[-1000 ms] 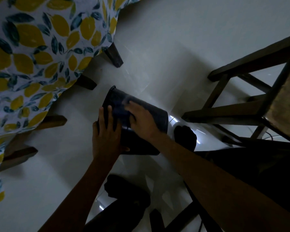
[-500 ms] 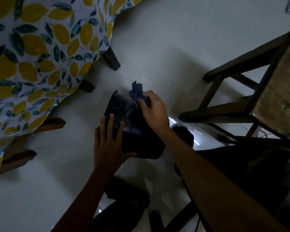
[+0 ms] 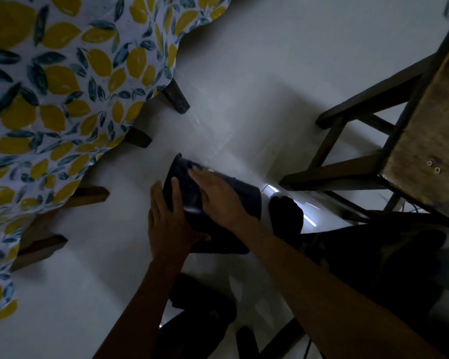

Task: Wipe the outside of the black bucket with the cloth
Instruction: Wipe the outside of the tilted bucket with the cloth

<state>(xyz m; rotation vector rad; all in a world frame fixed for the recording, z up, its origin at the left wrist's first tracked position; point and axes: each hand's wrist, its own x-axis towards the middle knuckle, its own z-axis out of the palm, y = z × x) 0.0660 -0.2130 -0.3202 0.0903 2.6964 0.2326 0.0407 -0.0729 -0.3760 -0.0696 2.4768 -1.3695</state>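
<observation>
The black bucket point(image 3: 246, 200) lies tilted on its side above the pale floor, its rim toward the upper left. My left hand point(image 3: 170, 224) grips its near left side, fingers spread up the wall. My right hand point(image 3: 218, 196) lies flat on the bucket's upper wall, pressing a dark blue cloth point(image 3: 186, 168) whose edge shows just past the fingertips near the rim. Most of the cloth is hidden under the palm.
A table with a lemon-print tablecloth point(image 3: 62, 86) and dark wooden legs point(image 3: 176, 97) stands at the left. A wooden stool point(image 3: 399, 141) stands at the right. My dark-clad feet point(image 3: 285, 216) rest on the white floor point(image 3: 257, 86) beside and below the bucket.
My right hand held the cloth bunched at the bucket's rim half a second ago; now it lies flat on the wall with the cloth under it. The bucket has tipped slightly.
</observation>
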